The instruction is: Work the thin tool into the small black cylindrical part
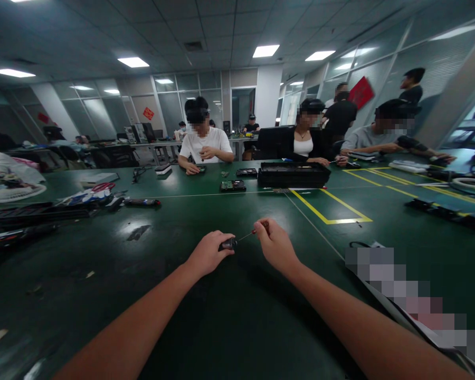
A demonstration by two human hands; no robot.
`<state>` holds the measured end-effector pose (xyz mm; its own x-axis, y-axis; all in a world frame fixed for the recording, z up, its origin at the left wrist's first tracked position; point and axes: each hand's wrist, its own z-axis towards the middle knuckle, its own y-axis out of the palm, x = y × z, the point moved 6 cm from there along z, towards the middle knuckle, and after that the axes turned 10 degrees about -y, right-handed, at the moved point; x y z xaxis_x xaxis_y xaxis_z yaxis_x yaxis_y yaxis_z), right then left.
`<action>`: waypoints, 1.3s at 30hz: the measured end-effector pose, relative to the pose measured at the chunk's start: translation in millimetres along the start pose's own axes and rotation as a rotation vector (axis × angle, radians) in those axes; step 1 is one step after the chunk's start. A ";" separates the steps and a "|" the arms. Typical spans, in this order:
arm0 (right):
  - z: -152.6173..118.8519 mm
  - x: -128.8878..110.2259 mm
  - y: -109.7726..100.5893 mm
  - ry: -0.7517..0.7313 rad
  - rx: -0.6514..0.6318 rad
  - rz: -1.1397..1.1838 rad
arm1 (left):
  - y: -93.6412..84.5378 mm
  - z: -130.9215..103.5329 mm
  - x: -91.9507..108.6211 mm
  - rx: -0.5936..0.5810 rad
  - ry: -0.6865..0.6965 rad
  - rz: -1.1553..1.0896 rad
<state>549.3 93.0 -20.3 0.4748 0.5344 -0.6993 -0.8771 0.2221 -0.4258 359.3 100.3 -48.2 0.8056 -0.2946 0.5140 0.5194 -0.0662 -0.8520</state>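
My left hand point(210, 252) is wrapped round a small dark cylindrical part point(227, 245), whose right end sticks out past the fingers. I cannot make out its exact kind. My right hand point(275, 240) grips the reddish-brown handle of a screwdriver point(247, 236). The thin metal shaft points left and down, and its tip is at or very near the end of the dark part. Both hands are above the green tabletop point(237, 316), near its middle.
Across the table, a black bin point(293, 175) stands beside a green circuit board point(233, 186). Tools, including a black-and-red one point(142, 202), lie to the left. Yellow tape point(348, 220) marks the tabletop. Several people sit opposite; a blurred-out item point(404, 295) lies at right.
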 end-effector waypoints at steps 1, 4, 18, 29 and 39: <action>0.2 0.0 -1.4 0.000 0.012 -0.014 | -0.4 0.2 -0.5 0.003 -0.003 -0.015; 0.6 3.7 -4.2 0.027 0.040 -0.025 | -2.4 0.9 -1.7 0.022 -0.014 -0.050; -0.3 6.2 -18.3 0.093 0.247 0.144 | -14.0 0.7 -8.9 0.006 -0.144 -0.210; 0.1 1.6 -21.4 0.052 0.259 0.130 | -5.0 15.2 1.4 -0.019 -0.247 -0.092; 1.7 3.4 -22.4 0.063 0.276 0.121 | 34.2 47.2 20.5 -0.031 -0.236 0.247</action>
<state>570.4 91.2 -12.2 0.3613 0.5208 -0.7734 -0.9101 0.3776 -0.1709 407.0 137.0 -62.1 0.9516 -0.0770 0.2974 0.2943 -0.0500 -0.9544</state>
